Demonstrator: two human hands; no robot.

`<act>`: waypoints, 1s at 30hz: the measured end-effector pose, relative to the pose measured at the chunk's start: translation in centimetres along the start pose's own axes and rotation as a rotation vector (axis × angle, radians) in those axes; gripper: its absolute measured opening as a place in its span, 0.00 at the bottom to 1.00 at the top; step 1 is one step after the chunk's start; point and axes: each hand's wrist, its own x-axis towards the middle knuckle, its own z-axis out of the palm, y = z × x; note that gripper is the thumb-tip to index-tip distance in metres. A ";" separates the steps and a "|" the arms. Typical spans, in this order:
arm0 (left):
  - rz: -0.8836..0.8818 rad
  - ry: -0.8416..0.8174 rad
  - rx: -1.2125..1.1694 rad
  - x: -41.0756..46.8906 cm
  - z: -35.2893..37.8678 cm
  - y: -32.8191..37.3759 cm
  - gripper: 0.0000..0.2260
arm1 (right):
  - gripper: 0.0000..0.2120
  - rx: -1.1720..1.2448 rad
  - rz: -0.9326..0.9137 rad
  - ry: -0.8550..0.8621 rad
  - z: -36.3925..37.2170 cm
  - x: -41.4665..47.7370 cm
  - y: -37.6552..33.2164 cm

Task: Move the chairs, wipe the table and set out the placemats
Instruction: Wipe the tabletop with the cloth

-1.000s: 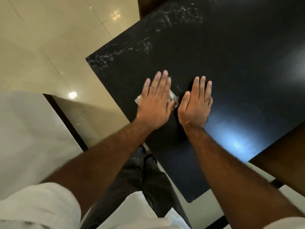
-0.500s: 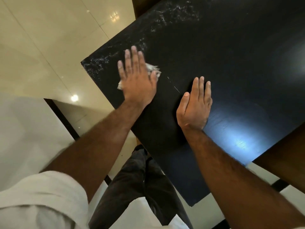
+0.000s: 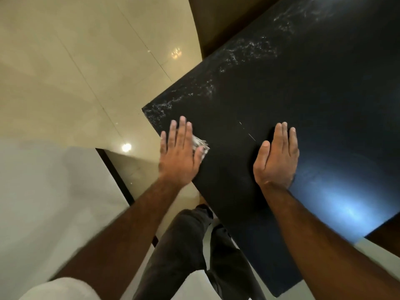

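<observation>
A glossy black table (image 3: 313,105) fills the right side of the head view, its near-left corner pointing at me. My left hand (image 3: 180,156) lies flat at the table's left edge, pressing a crumpled white cloth (image 3: 200,145) that peeks out under the fingers. My right hand (image 3: 278,158) rests palm down on the tabletop with fingers together, holding nothing. White streaky residue (image 3: 244,50) runs along the table's far-left edge. No placemats are in view.
A brown chair back (image 3: 216,20) stands against the table's far-left side. Another brown chair edge (image 3: 387,230) shows at the right. Beige tiled floor (image 3: 75,61) lies to the left, and my dark-trousered legs (image 3: 190,245) stand beside the table.
My left hand swept the cloth from beside the right hand out to the far-left corner, then back toward me along the left edge. The right hand stayed planted.
</observation>
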 end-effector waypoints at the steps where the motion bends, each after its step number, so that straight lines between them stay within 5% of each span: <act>1: -0.042 0.012 0.002 1.3 -0.4 -1.5 0.36 | 0.29 -0.005 0.003 0.003 0.0 0.0 -0.1; 10: -0.164 0.076 -0.060 13.6 -3.7 -8.1 0.37 | 0.30 -0.080 0.018 -0.022 0.0 0.1 -0.7; 18: 0.089 0.078 -0.056 18.8 -5.0 -4.1 0.37 | 0.32 -0.155 0.052 -0.081 -0.2 0.5 -2.0; 24: 0.462 0.053 -0.032 18.0 -4.6 0.6 0.38 | 0.32 -0.194 0.069 -0.083 -0.1 0.6 -2.2; 30: 0.583 -0.038 0.032 12.7 -3.5 -4.3 0.38 | 0.33 -0.226 0.085 -0.087 -0.2 0.8 -2.6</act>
